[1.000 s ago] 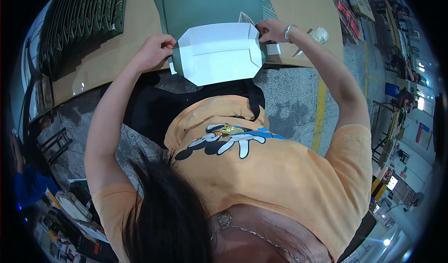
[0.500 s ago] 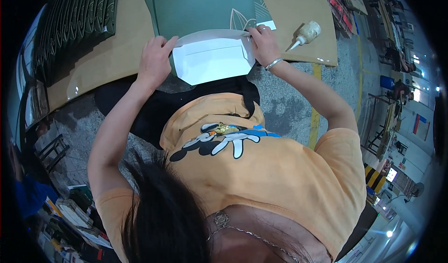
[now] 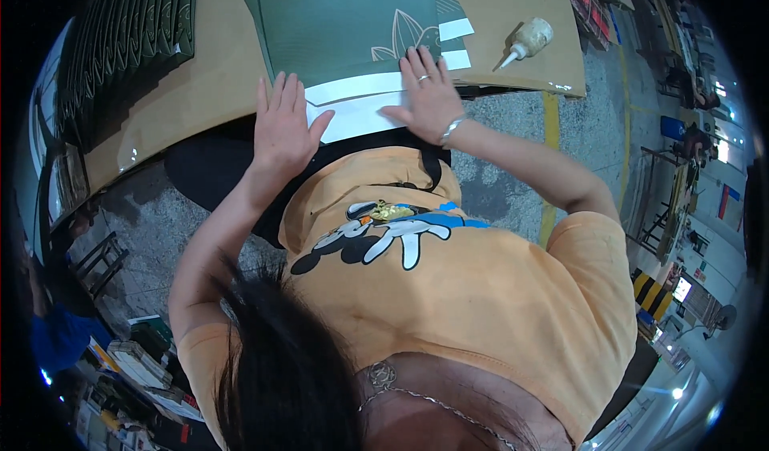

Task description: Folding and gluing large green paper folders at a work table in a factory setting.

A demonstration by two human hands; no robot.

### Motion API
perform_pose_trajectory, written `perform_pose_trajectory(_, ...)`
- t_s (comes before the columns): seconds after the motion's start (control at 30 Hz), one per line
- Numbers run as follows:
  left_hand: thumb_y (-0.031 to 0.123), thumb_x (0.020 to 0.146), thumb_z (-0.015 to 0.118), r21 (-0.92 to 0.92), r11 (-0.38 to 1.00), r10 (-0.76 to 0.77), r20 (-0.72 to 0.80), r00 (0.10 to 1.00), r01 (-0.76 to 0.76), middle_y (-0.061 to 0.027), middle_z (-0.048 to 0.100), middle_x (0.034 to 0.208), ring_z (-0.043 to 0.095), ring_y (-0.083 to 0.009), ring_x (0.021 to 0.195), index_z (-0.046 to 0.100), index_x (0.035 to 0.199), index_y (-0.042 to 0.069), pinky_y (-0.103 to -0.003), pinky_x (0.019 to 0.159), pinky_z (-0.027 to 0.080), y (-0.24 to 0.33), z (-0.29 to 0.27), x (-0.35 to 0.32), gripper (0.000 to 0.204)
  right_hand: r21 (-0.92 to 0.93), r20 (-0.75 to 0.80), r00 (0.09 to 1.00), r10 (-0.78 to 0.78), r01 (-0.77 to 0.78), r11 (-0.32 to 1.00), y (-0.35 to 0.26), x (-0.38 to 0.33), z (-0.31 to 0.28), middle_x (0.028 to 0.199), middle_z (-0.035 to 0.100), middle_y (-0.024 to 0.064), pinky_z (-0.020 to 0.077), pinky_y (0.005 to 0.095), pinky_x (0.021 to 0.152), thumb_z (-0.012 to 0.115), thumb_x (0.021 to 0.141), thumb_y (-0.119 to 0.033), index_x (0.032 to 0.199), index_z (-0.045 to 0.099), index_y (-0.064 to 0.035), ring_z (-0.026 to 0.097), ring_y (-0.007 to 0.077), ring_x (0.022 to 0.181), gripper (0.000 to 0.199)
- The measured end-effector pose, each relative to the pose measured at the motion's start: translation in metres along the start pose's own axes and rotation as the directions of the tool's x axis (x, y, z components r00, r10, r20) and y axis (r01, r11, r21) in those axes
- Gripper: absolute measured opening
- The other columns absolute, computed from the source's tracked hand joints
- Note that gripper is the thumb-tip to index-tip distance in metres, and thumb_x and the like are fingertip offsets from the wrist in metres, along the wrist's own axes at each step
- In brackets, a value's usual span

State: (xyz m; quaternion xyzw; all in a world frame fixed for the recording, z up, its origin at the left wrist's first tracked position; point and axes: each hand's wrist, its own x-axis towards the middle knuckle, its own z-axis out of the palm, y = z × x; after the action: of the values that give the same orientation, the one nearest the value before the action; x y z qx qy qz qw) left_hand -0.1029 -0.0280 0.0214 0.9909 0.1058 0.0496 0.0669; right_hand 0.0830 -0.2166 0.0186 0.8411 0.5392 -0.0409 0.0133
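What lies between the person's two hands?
In the head view, white paper flaps of the green bag lie between the left hand and right hand.

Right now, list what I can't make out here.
Head view: palms of the left hand and right hand, hidden by their own backs.
Head view: far end of the green bag, cut off by the top edge.
Head view: blades of the distant fan, too small.

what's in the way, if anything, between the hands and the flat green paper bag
Nothing visible: the left hand and right hand are at the near corners of the flat green paper bag. The squeeze bottle lies off to the right, not between.
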Motion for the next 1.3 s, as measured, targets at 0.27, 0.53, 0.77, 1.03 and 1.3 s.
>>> perform_pose_trajectory(0.27,0.037,0.091,0.053,-0.114,0.981,0.155,0.0,0.988,-0.154,-0.0185,0.03,0.148,0.026,-0.0349,0.138,0.035,0.14,0.0,-0.05,0.113,0.018,0.014,0.027,0.017,0.064,0.282,-0.206,0.947,-0.244,0.297,0.912,-0.035,0.023,0.02,0.144,0.031,0.0283,0.0206,0.0488,0.113,0.054,0.089,-0.042,0.135,0.036,0.0077,0.025,0.0415,0.137,0.07)
perform_pose_trajectory(0.53,0.029,0.089,0.057,-0.208,0.977,0.008,-0.202,0.979,-0.051,-0.0162,0.049,0.133,0.043,-0.0321,0.126,0.053,0.128,0.01,-0.049,0.104,0.031,-0.004,0.019,0.013,0.043,0.493,-0.424,0.881,0.209,0.031,0.87,0.058,0.013,0.022,0.117,0.061,0.0182,0.0505,0.0368,0.085,0.06,0.085,-0.01,0.119,0.057,-0.0019,0.062,0.0293,0.1,0.035)
perform_pose_trajectory(0.77,0.021,0.09,0.056,-0.484,0.861,-0.266,-0.172,0.949,0.153,-0.0088,0.068,0.092,0.059,-0.0278,0.092,0.068,0.098,0.007,-0.041,0.083,0.044,-0.009,0.008,0.043,0.02,0.874,0.298,0.868,0.397,-0.415,0.251,0.058,0.03,0.005,0.074,0.063,0.0033,0.0513,0.0235,0.058,0.066,0.084,-0.016,0.095,0.063,0.0005,0.06,0.0093,0.066,0.02)
perform_pose_trajectory(1.03,0.021,0.09,0.057,-0.462,0.883,-0.196,-0.21,0.958,0.08,-0.01,0.067,0.094,0.058,-0.028,0.094,0.067,0.101,0.007,-0.041,0.084,0.043,-0.012,0.017,0.039,0.021,0.536,0.716,0.631,0.299,-0.771,0.344,0.074,0.078,-0.025,0.069,0.065,0.0059,0.0528,0.0273,0.048,0.066,0.086,-0.022,0.078,0.063,-0.0026,0.062,0.0128,0.054,0.021)
perform_pose_trajectory(1.3,0.019,0.088,0.06,-0.435,0.897,-0.196,-0.242,0.95,0.075,-0.0102,0.067,0.095,0.059,-0.0282,0.098,0.067,0.101,0.006,-0.041,0.085,0.043,-0.011,0.019,0.034,0.02,0.228,0.767,0.478,0.428,-0.826,0.515,0.074,0.085,-0.031,0.067,0.066,0.0079,0.054,0.0285,0.05,0.072,0.08,-0.043,0.067,0.06,-0.0065,0.066,0.0157,0.058,0.041)
